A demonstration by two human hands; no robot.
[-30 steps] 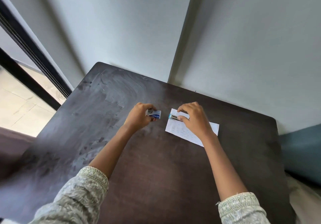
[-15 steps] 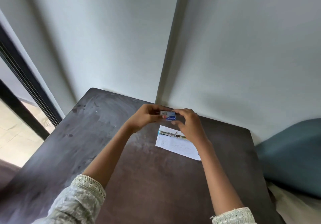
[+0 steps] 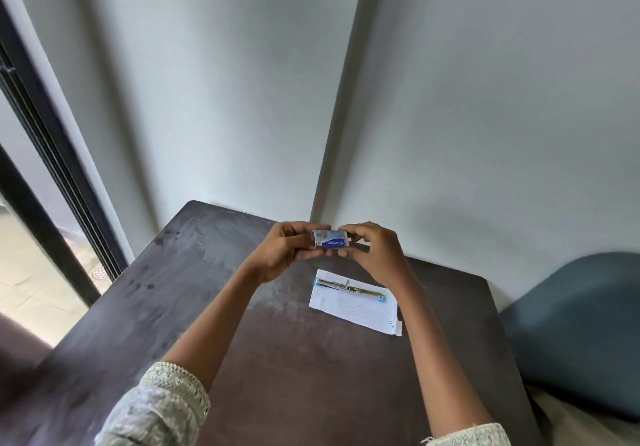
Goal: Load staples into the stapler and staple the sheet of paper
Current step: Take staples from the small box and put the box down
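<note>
While the opened metal stapler (image 3: 349, 287) lies on the white paper sheet (image 3: 360, 312), my left hand (image 3: 280, 253) and right hand (image 3: 375, 255) pinch the small blue-and-white cardboard staple box (image 3: 330, 239) between them.

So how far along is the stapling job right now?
Early. The stapler lies opened out on the sheet of paper on the table, ready for loading. Both hands, left and right, hold the small staple box. Still left: taking staples out, loading them, closing the stapler and stapling the sheet.
</note>
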